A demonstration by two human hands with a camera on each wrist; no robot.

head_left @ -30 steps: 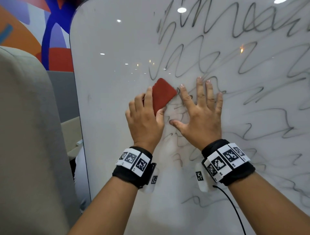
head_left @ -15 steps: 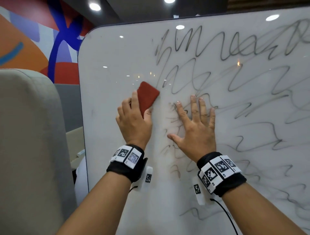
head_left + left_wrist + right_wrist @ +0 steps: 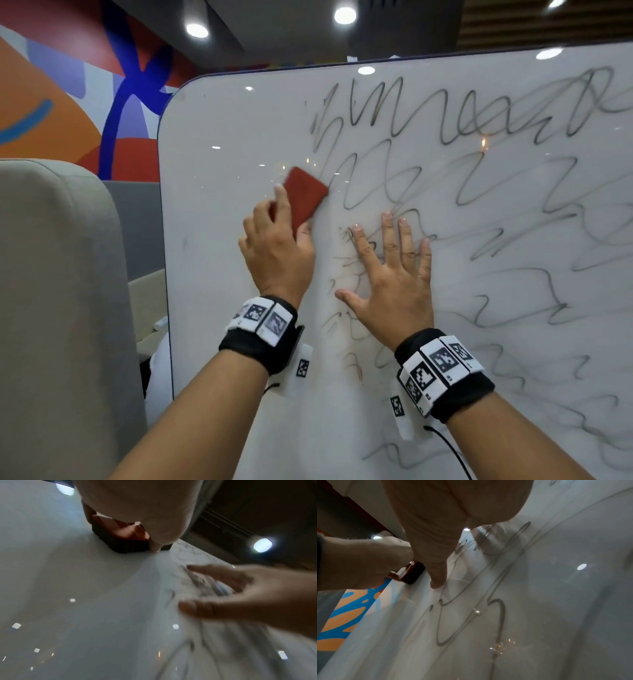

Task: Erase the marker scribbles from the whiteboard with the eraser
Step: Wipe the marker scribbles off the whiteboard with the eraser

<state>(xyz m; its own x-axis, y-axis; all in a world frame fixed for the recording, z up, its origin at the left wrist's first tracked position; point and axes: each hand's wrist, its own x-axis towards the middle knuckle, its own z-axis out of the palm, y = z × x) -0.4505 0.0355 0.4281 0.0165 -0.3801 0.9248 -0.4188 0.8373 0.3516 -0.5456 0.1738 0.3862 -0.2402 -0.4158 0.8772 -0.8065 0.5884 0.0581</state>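
Against whiteboard (image 3: 222, 240), eraser (image 3: 305, 197) in left hand (image 3: 274, 253)

The head camera is looking forward at the upright whiteboard (image 3: 222, 274) from close, both hands in its view. Each wrist camera is looking along its palm, almost touching the board. All three views are sharing the eraser (image 3: 305, 197) and the scribbles (image 3: 479, 205) between the hands.

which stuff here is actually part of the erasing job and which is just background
Part of the job:
red eraser, gripped by left hand
whiteboard
marker scribbles
right hand, flat on the board

Just around:
grey padded panel
colourful mural wall
ceiling lights
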